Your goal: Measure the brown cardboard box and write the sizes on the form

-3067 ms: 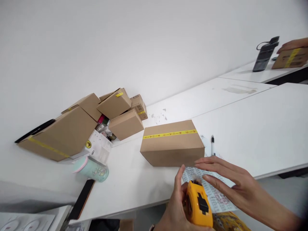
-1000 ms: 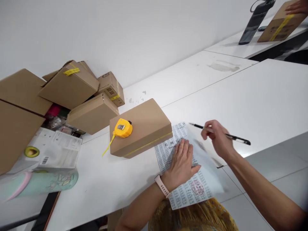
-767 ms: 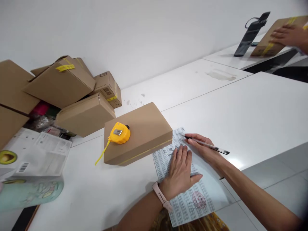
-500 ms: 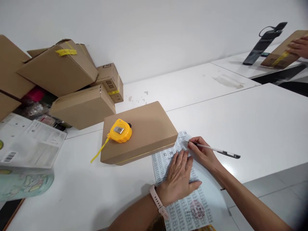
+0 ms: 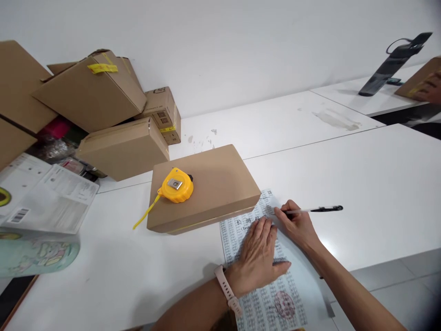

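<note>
Flat on a printed paper sheet [image 5: 287, 294] with a red round stamp lies my left hand [image 5: 257, 255], its fingers stretched out. My right hand [image 5: 298, 225] pinches a pen [image 5: 319, 209], tip down at the sheet just beyond the left fingertips. Beyond the left hand a closed cardboard box [image 5: 206, 179] rests on the white table, partly over or against the sheet's far edge; which one I cannot tell. On top of that box sits a yellow tape measure [image 5: 177, 185], its tape end hanging over the box's left side.
Several cardboard boxes [image 5: 93, 92] are piled at the back left, beside a white printed package [image 5: 51, 197] and a pale green patterned item [image 5: 41, 255]. A dark bottle [image 5: 389, 69] stands at the back right. Near it another person's hand [image 5: 430, 87] touches a box [image 5: 416, 78].
My right hand has shifted slightly nearer the left fingers, and the pen now lies closer to level. The view has moved a little. At far right, the other person's box sits nearer the edge.
</note>
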{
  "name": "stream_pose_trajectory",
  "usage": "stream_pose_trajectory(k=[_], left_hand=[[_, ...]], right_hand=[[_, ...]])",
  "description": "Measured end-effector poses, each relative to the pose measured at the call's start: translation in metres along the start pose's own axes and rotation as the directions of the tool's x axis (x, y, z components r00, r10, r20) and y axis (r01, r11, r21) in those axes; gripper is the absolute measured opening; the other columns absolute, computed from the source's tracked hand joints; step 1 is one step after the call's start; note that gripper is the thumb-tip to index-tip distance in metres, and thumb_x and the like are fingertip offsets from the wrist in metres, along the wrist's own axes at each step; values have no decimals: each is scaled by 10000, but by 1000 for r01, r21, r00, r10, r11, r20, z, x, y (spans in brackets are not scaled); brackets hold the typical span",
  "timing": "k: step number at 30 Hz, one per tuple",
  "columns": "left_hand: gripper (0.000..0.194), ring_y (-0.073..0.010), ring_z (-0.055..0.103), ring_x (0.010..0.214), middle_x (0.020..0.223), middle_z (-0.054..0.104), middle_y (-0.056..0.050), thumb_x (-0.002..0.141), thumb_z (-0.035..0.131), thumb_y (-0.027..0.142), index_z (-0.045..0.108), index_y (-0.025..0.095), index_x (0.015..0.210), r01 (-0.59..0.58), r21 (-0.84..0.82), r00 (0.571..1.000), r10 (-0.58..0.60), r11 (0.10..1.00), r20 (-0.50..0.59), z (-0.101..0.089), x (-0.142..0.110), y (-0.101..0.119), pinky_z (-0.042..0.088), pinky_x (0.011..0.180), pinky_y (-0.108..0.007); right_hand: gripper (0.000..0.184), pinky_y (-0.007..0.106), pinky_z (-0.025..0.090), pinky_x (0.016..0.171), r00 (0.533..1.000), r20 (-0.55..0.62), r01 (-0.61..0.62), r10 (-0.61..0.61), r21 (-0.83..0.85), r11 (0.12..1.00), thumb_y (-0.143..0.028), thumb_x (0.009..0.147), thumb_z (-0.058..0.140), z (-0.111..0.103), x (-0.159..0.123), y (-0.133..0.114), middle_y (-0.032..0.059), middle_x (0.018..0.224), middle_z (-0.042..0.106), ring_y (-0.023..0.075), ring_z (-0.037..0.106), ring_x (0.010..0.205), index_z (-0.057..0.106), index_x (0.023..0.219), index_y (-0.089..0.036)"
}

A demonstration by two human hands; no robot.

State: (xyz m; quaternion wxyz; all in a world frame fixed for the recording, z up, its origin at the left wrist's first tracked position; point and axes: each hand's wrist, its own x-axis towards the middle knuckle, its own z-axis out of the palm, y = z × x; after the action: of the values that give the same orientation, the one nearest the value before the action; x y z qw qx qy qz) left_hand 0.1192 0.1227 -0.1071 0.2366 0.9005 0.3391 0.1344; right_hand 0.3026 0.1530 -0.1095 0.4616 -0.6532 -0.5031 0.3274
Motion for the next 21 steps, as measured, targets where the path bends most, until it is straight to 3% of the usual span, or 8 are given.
stream_pose_trajectory(k=[6,21], left_hand=[[819,-325,195,1565,1646,311,-217,956,550,580,347,30,1528,13,7,1000,-13,1000,21,-5,2,3,209,1295,-490],[802,-326,216,1558,1637,333,-210,971,511,593,347,29,1518,-12,69,1000,11,998,14,-8,2,3,202,1297,-478]], right_hand=[[402,277,299,489,999,34,14,-13,-26,1000,-562,879,655,-1,1,4,-48,574,405,132,346,543,460,717,-250],[375,268,299,489,996,33,90,-88,-57,994,-485,914,622,1,3,8,-48,602,396,116,346,541,448,690,-239]])
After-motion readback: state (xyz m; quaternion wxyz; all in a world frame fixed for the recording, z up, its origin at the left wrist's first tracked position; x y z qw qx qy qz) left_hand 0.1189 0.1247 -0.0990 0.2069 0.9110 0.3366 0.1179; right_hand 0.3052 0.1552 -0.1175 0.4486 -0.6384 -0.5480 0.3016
